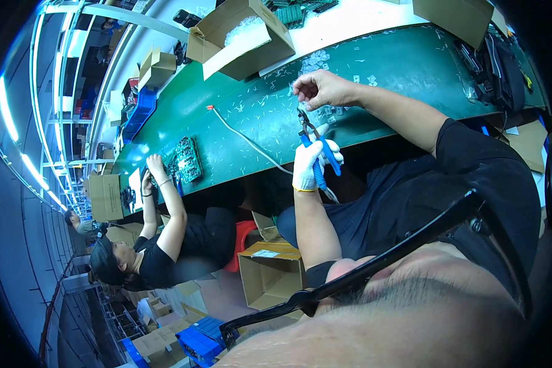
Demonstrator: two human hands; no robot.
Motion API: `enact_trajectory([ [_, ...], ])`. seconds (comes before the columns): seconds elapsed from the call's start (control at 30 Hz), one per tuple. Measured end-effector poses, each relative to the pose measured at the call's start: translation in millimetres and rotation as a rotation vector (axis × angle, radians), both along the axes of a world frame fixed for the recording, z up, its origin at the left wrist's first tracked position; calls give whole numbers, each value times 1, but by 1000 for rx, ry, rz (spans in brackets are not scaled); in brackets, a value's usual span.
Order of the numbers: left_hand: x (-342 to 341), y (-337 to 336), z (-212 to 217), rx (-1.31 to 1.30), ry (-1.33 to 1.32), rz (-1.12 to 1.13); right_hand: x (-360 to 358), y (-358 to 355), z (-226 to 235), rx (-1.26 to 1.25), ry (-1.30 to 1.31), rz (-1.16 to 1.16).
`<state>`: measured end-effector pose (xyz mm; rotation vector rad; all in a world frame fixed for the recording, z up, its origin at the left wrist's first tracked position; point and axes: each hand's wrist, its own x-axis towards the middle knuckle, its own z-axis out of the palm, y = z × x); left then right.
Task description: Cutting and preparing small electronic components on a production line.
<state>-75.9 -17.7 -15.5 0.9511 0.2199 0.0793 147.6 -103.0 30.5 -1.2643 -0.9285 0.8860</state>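
Note:
My left hand [311,162], in a white knit glove, is closed around blue-handled pliers [306,130] with their jaws pointing up toward my right hand. Out from beneath the glove sticks a pointed silver tip [331,195]; whether it belongs to a second tool I cannot tell. Bare and just above the jaws, my right hand [326,89] has its thumb and fingers pinched together. Between them is a small clear plastic piece [305,105], mostly hidden. More clear pieces [332,111] and thin clear slivers lie on the green table [405,64] around my right hand.
An open cardboard box [242,52] of clear parts stands at the table's far side. A pale cable [245,138] crosses the tabletop. To the left a co-worker [172,239] sits by green circuit boards [187,159]. An open carton [270,276] and red stool [243,239] are below.

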Motion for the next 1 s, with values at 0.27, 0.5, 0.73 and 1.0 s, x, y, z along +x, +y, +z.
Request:
enact_trajectory([
  [0.27,-2,-4,9,57,38,23,1,5,-5,57,160,100],
  [0.5,3,-6,9,164,108,12,-3,4,-8,34,352,99],
  [0.73,3,-6,11,134,93,-5,-8,8,-8,-40,220,-11],
  [1.0,2,-4,7,90,82,-23,-7,8,-16,-58,257,-7],
])
